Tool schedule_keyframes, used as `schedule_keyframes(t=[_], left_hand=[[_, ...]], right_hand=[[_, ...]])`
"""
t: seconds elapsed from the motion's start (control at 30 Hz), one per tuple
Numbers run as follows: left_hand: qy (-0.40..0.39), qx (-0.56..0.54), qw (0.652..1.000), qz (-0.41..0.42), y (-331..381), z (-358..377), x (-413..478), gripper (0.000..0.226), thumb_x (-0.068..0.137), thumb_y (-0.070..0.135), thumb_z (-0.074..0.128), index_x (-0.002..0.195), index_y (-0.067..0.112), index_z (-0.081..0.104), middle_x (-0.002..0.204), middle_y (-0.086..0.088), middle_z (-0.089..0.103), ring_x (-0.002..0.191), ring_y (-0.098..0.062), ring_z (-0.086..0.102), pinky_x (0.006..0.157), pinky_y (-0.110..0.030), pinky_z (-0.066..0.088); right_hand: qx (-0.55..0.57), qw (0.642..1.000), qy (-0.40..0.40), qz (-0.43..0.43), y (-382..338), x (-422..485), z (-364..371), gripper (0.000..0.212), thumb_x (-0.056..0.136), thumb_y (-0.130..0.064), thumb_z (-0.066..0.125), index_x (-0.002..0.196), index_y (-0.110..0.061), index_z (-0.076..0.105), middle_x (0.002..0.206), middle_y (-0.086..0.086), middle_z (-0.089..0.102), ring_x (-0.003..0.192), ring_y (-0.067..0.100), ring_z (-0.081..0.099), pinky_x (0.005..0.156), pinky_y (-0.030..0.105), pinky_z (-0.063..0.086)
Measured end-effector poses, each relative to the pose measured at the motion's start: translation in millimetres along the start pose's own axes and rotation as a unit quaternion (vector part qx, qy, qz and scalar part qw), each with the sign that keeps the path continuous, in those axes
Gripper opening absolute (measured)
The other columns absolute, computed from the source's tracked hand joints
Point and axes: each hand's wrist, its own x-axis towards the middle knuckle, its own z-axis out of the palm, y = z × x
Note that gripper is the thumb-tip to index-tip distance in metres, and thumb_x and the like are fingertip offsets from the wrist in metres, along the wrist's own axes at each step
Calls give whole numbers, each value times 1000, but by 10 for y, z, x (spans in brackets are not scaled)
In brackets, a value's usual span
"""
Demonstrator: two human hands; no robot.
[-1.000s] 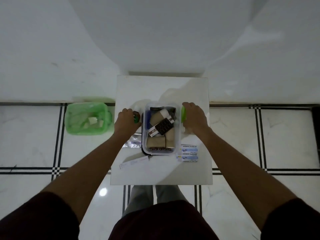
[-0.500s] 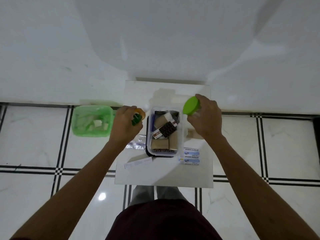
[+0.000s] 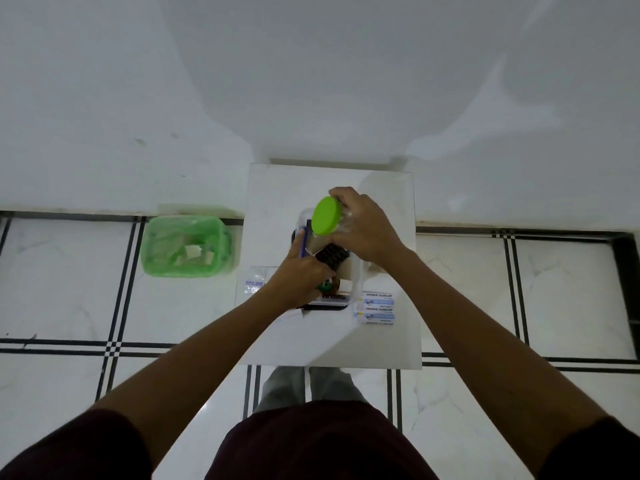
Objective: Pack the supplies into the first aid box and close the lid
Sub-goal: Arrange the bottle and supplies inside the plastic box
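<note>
From the head camera, one clear box (image 3: pixel 356 271) sat mid-frame on the white counter (image 3: pixel 284 188). The right hand (image 3: pixel 367 226) had its grip closed on one green-lidded jar (image 3: pixel 326 216) over the box. The left hand (image 3: pixel 301 275) reached inside; its grip could not be told. Three bandage packs (image 3: pixel 376 308) lay right of the box.

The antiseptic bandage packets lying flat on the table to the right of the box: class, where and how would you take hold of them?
Probably by the long edges of the antiseptic bandage packets, from above and from the right. They lie flat and thin, and the first aid box crowds their left end.
</note>
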Motion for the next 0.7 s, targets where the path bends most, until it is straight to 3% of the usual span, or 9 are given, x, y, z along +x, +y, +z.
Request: schedule_keyframes(t=[0.1, 0.2, 0.27, 0.37, 0.43, 0.5, 0.6, 0.7], left_hand=[[4, -11, 1000, -6, -9, 23, -53, 23, 76, 21, 53, 85, 19, 74, 79, 3, 74, 108, -30, 63, 109, -60, -16], [-66, -27, 997, -7, 26, -41, -140, 31, 93, 32, 42, 108, 21, 66, 111, 4, 70, 118, -21, 57, 108, -69, -9], [-82, -72, 994, -28, 46, -45, -253, 31, 95, 32, 40, 114, 22, 63, 118, 5, 66, 116, -16, 57, 112, -66, -3], [61, -111, 991, -34, 26, 21, -524, 26, 89, 29, 48, 97, 19, 71, 101, 5, 74, 98, -12, 67, 113, -59, 19], [179, -131, 973, -69, -4, 96, -688, 22, 86, 26, 54, 91, 16, 73, 94, 2, 75, 91, -13, 68, 102, -53, 40], [248, -165, 948, -115, -16, 129, -800, 18, 84, 21, 59, 90, 13, 73, 92, -1, 75, 88, -18, 68, 86, -44, 50], [239, -211, 933, -168, -32, 169, -917, 17, 81, 19, 61, 90, 10, 72, 89, -3, 75, 84, -21, 68, 73, -39, 54], [207, -220, 932, -200, -14, 214, -1007, 23, 81, 26, 58, 91, 11, 72, 91, -3, 75, 86, -21, 67, 72, -40, 55]], right_hand=[[-16, 1000, -21, 0, 6, 17, 127, 75, 60, -42, 78, 124, -28, 44, 112, 9, 61, 97, 27, 56, 85, 43, 49], [-39, 998, -48, -10, 20, -16, 241, 69, 66, -35, 76, 127, -23, 46, 110, 14, 62, 98, 32, 56, 85, 44, 50], [-61, 996, -60, -26, 35, -63, 295, 64, 69, -21, 74, 127, -17, 49, 112, 16, 63, 101, 35, 55, 85, 44, 49], [-83, 993, -73, -39, 57, -153, 381, 54, 67, -11, 72, 119, -8, 57, 110, 17, 66, 101, 35, 58, 83, 43, 52], [-91, 991, -85, -46, 80, -212, 457, 43, 65, -4, 67, 108, -4, 62, 97, 17, 68, 87, 38, 61, 72, 44, 54], [-85, 992, -78, -48, 105, -278, 521, 49, 66, 1, 67, 115, -2, 58, 105, 18, 65, 89, 37, 58, 76, 43, 52], [-65, 996, -59, -15, 157, -409, 581, 58, 78, -4, 63, 132, -5, 44, 123, 17, 57, 108, 34, 52, 89, 40, 45], [-90, 993, -66, -31, 263, -491, 640, 60, 84, -9, 62, 138, -5, 38, 137, 17, 49, 129, 32, 42, 109, 34, 32]])
